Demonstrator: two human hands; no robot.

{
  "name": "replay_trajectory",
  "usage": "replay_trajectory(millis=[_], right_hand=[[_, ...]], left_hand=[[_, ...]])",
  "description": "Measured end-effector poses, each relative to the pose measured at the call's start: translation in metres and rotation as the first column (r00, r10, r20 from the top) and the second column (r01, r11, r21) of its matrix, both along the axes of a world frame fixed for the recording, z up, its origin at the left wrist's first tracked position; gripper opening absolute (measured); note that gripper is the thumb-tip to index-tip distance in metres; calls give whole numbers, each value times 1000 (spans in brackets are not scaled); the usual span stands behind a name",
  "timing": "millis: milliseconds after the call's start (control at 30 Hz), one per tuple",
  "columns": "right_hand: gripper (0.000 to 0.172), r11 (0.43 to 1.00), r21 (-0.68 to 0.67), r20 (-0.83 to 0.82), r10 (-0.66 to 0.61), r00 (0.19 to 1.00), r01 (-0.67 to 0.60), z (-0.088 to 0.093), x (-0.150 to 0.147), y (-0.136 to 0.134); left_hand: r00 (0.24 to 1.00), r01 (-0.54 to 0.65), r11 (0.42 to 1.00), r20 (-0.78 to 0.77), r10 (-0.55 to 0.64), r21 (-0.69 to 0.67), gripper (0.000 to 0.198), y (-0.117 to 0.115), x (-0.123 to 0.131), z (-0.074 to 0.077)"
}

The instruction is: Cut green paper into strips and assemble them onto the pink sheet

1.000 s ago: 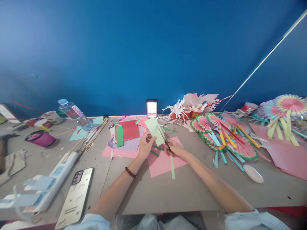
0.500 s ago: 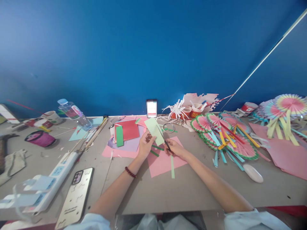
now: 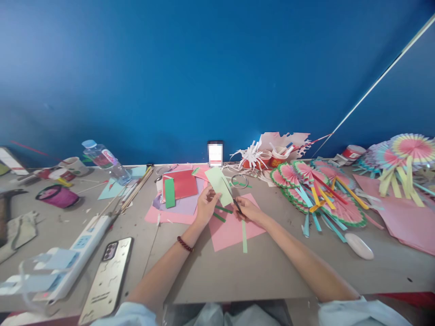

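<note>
My left hand (image 3: 206, 206) pinches the lower edge of a pale green sheet of paper (image 3: 219, 184) and holds it up over the table. My right hand (image 3: 249, 210) is closed round a small pair of dark scissors (image 3: 237, 206) whose blades sit in the sheet's right edge. Under both hands lies a pink sheet (image 3: 231, 226) with a cut pale green strip (image 3: 244, 236) and short dark green strips (image 3: 220, 213) on it. Red, purple and green papers (image 3: 179, 190) are stacked just left of my left hand.
Several pink and green paper fans (image 3: 316, 190) with coloured strips lie to the right, more at the far right (image 3: 404, 154). A phone (image 3: 107, 278), a power strip (image 3: 73, 258), a water bottle (image 3: 107, 160) and wooden sticks (image 3: 132, 194) lie left. Paper cups (image 3: 272, 157) stand by the blue wall.
</note>
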State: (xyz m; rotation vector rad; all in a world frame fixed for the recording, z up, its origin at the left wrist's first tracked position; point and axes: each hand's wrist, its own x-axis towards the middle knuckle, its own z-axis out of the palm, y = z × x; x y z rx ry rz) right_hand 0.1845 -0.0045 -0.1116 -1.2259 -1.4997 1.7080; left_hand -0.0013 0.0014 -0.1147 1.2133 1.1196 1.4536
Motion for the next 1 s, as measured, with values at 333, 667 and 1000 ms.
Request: replay_trajectory(millis=[333, 667, 1000], right_hand=[[42, 1000, 4, 10, 0, 1000, -1, -3, 0, 2], [40, 1000, 12, 7, -3, 1000, 3, -6, -1, 3], [45, 1000, -24, -11, 3, 1000, -3, -5, -1, 5]], left_hand=[[1000, -18, 1000, 2, 18, -16, 36, 0, 1, 2], [999, -28, 999, 14, 29, -15, 30, 1, 1, 1], [999, 17, 999, 31, -16, -46, 40, -1, 3, 5]])
